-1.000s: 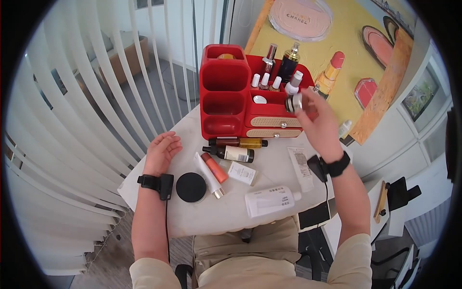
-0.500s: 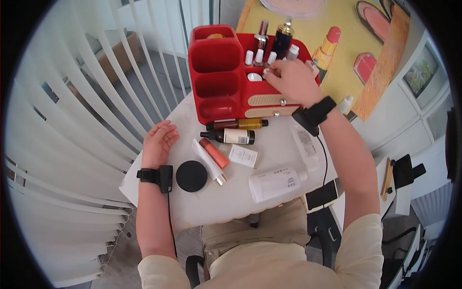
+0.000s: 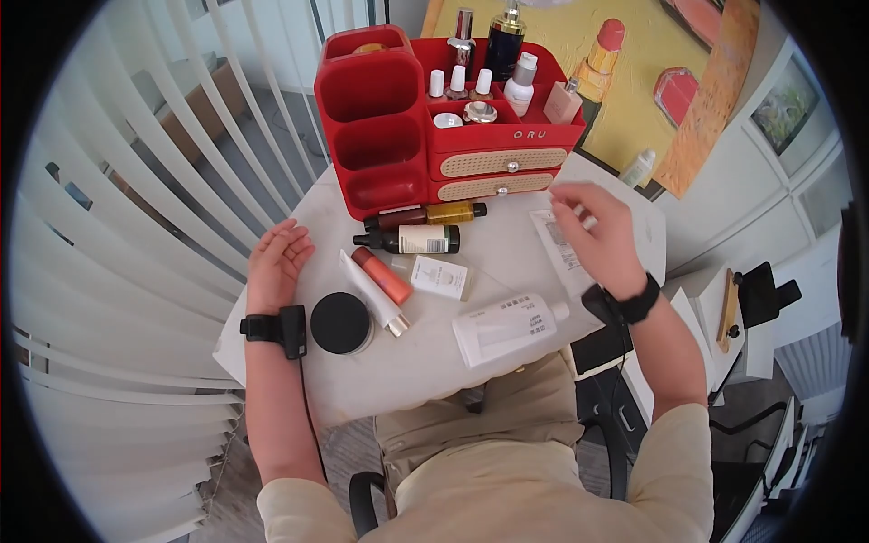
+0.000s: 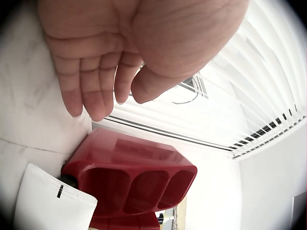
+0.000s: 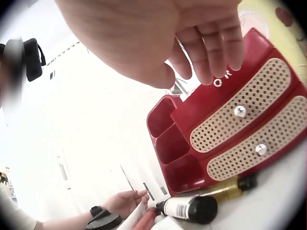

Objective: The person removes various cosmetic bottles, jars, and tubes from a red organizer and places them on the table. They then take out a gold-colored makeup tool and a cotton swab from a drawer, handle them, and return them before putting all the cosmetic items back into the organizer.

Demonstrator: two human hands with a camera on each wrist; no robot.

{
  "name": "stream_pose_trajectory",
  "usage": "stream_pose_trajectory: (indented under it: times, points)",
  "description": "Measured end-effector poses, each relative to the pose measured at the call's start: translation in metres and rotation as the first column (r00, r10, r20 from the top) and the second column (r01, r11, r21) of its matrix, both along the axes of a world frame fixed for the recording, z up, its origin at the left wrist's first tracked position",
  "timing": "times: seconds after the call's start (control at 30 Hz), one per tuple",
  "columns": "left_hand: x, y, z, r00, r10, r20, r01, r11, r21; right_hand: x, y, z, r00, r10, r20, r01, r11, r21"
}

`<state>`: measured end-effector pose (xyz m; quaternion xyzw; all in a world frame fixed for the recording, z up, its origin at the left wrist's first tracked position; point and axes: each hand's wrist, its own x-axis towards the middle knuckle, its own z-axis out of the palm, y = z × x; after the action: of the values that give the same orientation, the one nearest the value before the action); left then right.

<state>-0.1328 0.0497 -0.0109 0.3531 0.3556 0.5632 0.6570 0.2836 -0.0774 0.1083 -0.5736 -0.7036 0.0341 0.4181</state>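
My right hand hovers over a white tube at the table's right side, with its fingers loosely bent and nothing in them. In the right wrist view those fingers overlap the front of a red cosmetics organizer. Inside its front compartment a small silver-lidded jar sits beside a white-lidded one. My left hand rests at the table's left edge, palm up and fingers relaxed, holding nothing. A black-lidded jar stands near that wrist.
Between the hands lie a dark pump bottle, an orange tube, a white tube with a gold cap, a white-labelled bottle and a large white bottle. Nail polish bottles and a perfume bottle stand in the organizer.
My right hand has set the silver-lidded jar into the organizer's front compartment, let go and drawn back toward the right. The left hand stays at the table edge. The head view has shifted.
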Motion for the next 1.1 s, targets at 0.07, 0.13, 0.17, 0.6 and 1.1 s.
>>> stream_pose_trajectory:
  times: [0.07,0.13,0.17,0.6,1.1]
  points:
    - [0.000,0.000,0.001,1.000,0.000,0.008,0.000,1.000,0.006,0.021,-0.023,-0.023,0.982,-0.080,-0.169,0.076,0.997,-0.031]
    - [0.000,0.000,0.002,1.000,-0.003,0.003,0.003,1.000,0.008,0.035,-0.053,-0.040,0.911,-0.179,-0.371,0.162,0.984,-0.077]
    - [0.000,0.001,0.002,1.000,-0.006,0.005,0.006,1.000,0.012,0.039,-0.070,-0.046,0.843,-0.240,-0.482,0.206,0.971,-0.122]
    - [0.003,-0.011,-0.003,0.996,0.070,-0.060,-0.066,0.996,0.059,0.063,-0.128,-0.126,0.614,-0.376,-0.694,0.386,0.910,-0.152]
    - [0.007,-0.018,0.014,0.989,0.073,-0.130,-0.081,0.995,-0.051,0.085,-0.094,-0.128,0.739,-0.378,-0.558,0.314,0.926,-0.210]
